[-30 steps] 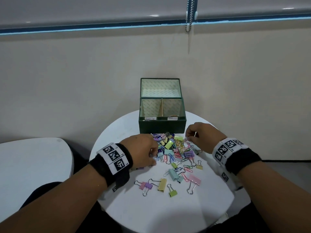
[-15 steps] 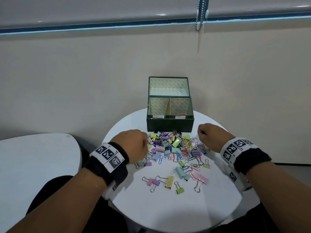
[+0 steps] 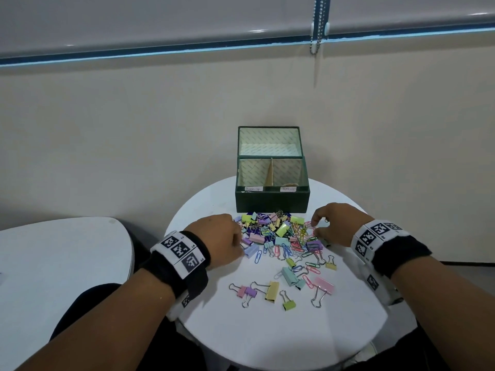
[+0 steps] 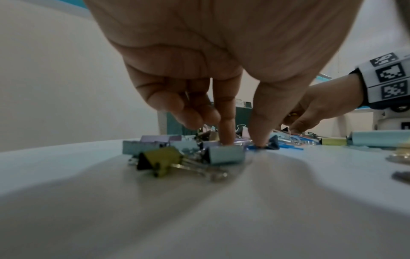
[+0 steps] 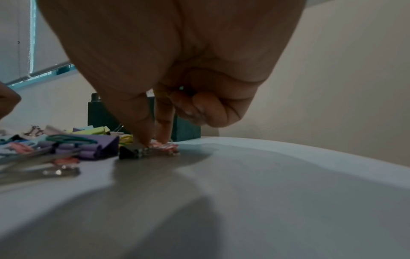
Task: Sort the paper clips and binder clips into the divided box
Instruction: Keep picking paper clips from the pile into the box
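A heap of pastel paper clips and binder clips lies on the round white table, in front of the green divided box, whose lid stands open. My left hand is at the heap's left edge. Its forefinger and thumb point down, tips apart, beside a light blue binder clip; I cannot tell whether they grip anything. My right hand is at the heap's right edge. Its thumb and forefinger pinch a pink paper clip against the table. Something yellow shows inside its curled fingers.
Several loose binder clips lie nearer me on the table. The box has two labelled compartments and stands close to the wall. A second white table is to my left. A blind cord hangs above right.
Half a second ago both hands were fists just outside the heap. They have moved back to its edges, each with thumb and forefinger lowered onto the clips.
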A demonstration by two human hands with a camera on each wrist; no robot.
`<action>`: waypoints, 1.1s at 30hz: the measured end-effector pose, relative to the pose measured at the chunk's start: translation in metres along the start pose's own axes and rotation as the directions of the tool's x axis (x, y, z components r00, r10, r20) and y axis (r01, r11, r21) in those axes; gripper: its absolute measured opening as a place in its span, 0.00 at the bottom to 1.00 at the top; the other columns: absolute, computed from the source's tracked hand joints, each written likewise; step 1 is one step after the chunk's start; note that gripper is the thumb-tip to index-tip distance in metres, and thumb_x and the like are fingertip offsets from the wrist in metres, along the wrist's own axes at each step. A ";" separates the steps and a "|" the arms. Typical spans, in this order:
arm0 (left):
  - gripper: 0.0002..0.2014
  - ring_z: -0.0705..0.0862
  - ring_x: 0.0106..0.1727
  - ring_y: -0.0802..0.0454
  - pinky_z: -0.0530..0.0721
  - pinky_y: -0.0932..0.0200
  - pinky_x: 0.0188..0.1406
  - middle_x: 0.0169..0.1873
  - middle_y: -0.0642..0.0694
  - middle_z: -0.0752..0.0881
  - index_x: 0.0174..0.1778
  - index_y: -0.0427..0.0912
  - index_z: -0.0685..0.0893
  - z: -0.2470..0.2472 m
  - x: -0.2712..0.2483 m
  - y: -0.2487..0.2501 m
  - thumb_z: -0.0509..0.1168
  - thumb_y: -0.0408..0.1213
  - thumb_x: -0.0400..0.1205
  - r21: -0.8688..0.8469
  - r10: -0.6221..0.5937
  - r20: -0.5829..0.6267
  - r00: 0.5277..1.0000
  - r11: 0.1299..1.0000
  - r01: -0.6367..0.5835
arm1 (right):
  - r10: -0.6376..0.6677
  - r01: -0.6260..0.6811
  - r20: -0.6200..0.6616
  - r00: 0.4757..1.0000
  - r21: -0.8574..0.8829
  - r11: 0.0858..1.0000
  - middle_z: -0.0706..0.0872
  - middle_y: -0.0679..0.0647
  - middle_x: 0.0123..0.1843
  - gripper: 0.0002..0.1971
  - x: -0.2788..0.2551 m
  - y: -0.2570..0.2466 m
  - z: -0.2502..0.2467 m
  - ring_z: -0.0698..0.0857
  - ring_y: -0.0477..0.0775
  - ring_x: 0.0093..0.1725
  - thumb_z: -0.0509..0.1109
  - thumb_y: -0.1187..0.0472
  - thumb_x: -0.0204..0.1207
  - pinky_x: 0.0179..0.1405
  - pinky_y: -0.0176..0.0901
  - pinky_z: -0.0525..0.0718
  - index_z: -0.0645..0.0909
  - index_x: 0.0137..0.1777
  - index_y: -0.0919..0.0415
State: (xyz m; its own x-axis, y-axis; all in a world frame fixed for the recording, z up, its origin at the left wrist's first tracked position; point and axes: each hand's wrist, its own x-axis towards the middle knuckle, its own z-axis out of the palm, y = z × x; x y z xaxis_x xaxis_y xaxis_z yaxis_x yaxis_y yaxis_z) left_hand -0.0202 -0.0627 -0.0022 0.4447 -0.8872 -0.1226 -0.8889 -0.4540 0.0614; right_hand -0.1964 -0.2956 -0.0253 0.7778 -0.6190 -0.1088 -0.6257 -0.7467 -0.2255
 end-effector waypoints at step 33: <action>0.16 0.83 0.53 0.53 0.84 0.51 0.56 0.53 0.57 0.85 0.58 0.57 0.86 0.000 -0.006 0.023 0.64 0.60 0.82 0.037 0.224 0.110 0.968 0.973 -0.229 | -0.074 0.086 -0.066 0.995 0.204 0.975 0.75 0.50 0.32 0.13 -0.005 -0.003 -0.007 0.70 0.51 0.33 0.59 0.64 0.82 0.33 0.45 0.68 0.68 0.35 0.56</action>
State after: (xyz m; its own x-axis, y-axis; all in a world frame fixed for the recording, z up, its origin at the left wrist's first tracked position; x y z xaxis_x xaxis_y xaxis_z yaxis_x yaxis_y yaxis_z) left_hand -0.0434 -0.0676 0.0004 0.2193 -0.9519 -0.2141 -0.9706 -0.2352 0.0514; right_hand -0.1989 -0.2923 -0.0173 0.8165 -0.5766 -0.0279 -0.5313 -0.7317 -0.4271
